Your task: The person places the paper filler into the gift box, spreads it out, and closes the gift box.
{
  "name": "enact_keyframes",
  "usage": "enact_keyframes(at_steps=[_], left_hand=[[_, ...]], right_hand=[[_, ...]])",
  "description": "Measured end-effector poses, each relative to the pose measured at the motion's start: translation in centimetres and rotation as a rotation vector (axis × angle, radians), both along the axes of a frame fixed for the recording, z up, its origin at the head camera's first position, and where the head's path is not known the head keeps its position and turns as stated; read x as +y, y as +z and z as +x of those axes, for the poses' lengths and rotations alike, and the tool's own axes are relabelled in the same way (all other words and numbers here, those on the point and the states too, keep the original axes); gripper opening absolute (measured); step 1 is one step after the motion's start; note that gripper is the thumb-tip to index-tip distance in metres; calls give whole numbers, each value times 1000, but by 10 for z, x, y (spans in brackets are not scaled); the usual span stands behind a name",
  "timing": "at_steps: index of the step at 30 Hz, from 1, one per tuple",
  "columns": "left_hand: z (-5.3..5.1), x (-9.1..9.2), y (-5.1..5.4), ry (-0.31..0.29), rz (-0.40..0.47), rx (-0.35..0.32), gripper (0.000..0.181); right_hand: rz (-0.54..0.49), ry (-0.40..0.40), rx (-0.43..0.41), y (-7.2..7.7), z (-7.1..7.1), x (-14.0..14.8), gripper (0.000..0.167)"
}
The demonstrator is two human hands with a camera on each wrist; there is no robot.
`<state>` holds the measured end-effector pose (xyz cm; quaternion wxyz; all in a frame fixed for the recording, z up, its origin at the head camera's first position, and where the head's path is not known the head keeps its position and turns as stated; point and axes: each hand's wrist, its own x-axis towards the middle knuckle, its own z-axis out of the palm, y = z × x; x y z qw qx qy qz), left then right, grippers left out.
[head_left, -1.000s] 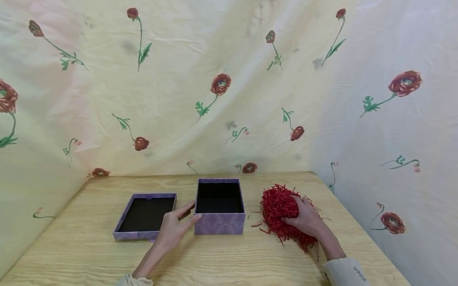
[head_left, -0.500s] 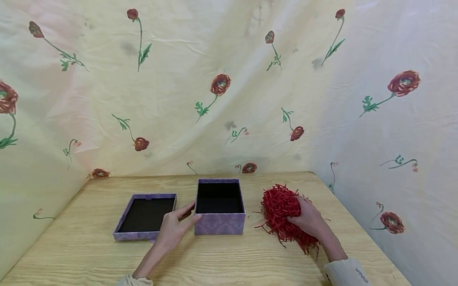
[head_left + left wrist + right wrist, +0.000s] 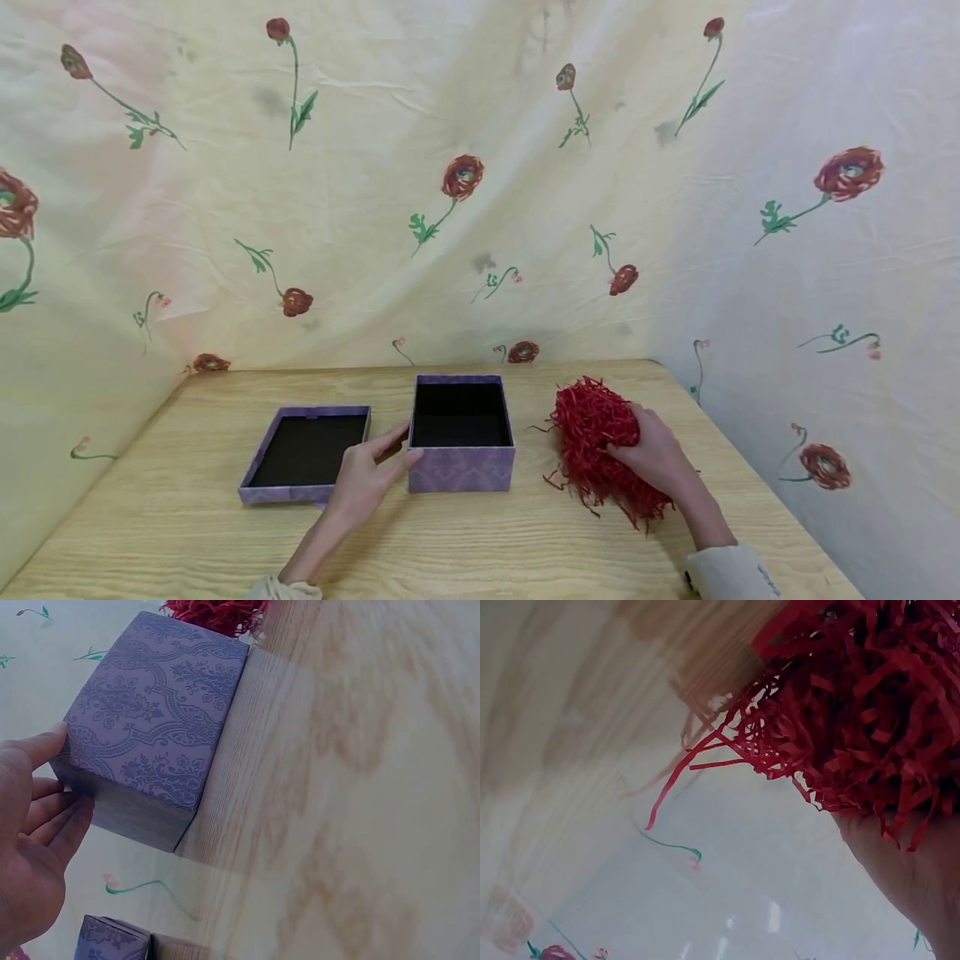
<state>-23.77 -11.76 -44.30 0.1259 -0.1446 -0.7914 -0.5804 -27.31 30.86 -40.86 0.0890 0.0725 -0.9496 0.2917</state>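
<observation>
A purple patterned box (image 3: 461, 469) with a black inside stands on the table, its top uncovered. My left hand (image 3: 365, 479) is at its left side, thumb at the near corner and fairly straight fingers against the side wall, as the left wrist view of the hand (image 3: 34, 832) shows. To the box's right, my right hand (image 3: 654, 452) grips a bundle of red shredded paper (image 3: 596, 425); its thumb presses in from the near side, and the strands hide most of its fingers. Red strands (image 3: 877, 712) fill the upper right of the right wrist view.
The matching purple lid (image 3: 307, 450) lies left of the box, its black inside facing up. The wooden table (image 3: 465, 542) meets a floral cloth (image 3: 360, 208) at the back and sides.
My right hand has shifted slightly rightward, its thumb deeper in the red shredded paper, and the bundle has become more compact and a little higher. The left hand and box have stayed put.
</observation>
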Motion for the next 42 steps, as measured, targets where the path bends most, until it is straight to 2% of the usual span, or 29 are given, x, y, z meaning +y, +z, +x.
enact_keyframes(at_steps=[6, 17, 32, 42], left_hand=[[0, 1, -1, 0, -6, 4, 53], [-2, 1, -1, 7, -11, 17, 52], [-2, 1, -3, 5, -6, 6, 52], [-1, 0, -3, 1, 9, -3, 52]], right_hand=[[-16, 23, 27, 6, 0, -6, 66], [-51, 98, 140, 31, 1, -23, 62], [-102, 183, 182, 55, -4, -50, 62], [-131, 228, 157, 66, -8, -73, 69]])
